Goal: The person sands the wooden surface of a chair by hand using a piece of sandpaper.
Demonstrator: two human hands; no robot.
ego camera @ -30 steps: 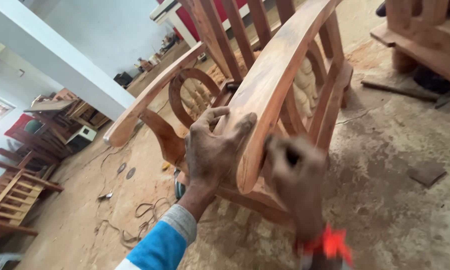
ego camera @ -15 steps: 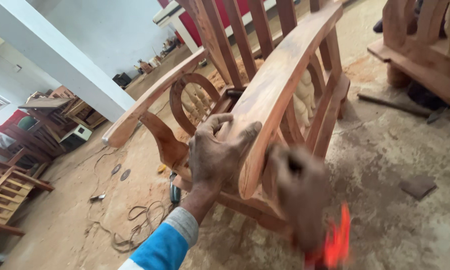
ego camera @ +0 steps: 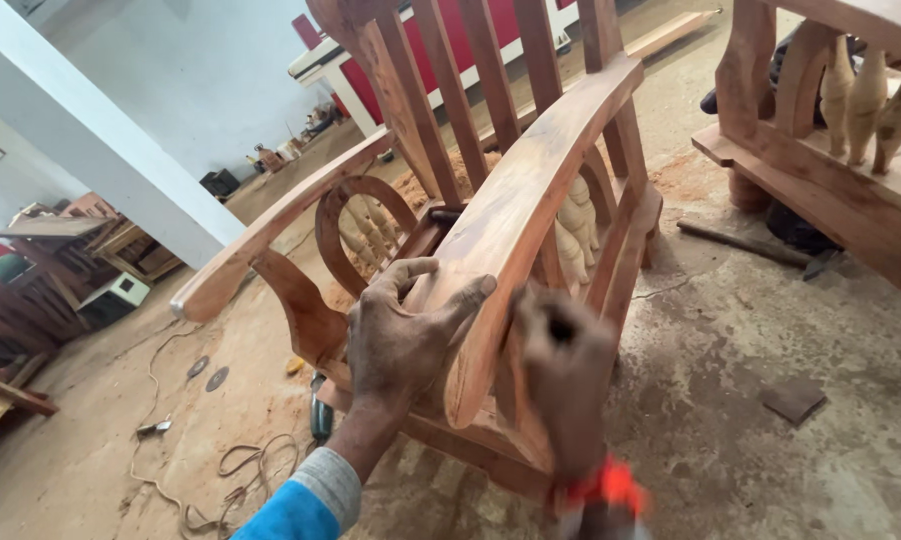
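Observation:
A bare wooden armchair point(ego camera: 491, 120) with a slatted back and turned spindles stands on a dusty floor. My left hand point(ego camera: 401, 340) clasps the front end of its near armrest point(ego camera: 541, 190), fingers spread over the top. My right hand point(ego camera: 566, 375), blurred by motion, is curled into a fist against the outer side of the same armrest, below the front end. Whether it holds anything is hidden. A red band point(ego camera: 606, 485) circles that wrist. The far armrest point(ego camera: 271, 235) curves away to the left.
Another wooden furniture frame point(ego camera: 821, 170) stands at the right. On the floor lie a tangled cable point(ego camera: 241, 465), a dark power tool point(ego camera: 321, 415), two discs point(ego camera: 206, 378), a small dark block point(ego camera: 796, 400) and a long bar point(ego camera: 746, 245). A white pillar point(ego camera: 101, 150) and stacked furniture point(ego camera: 31, 300) are at the left.
My right hand slid down the side of the armrest and has come back up. My left hand stays clasped on the armrest's front end. The view has shifted slightly.

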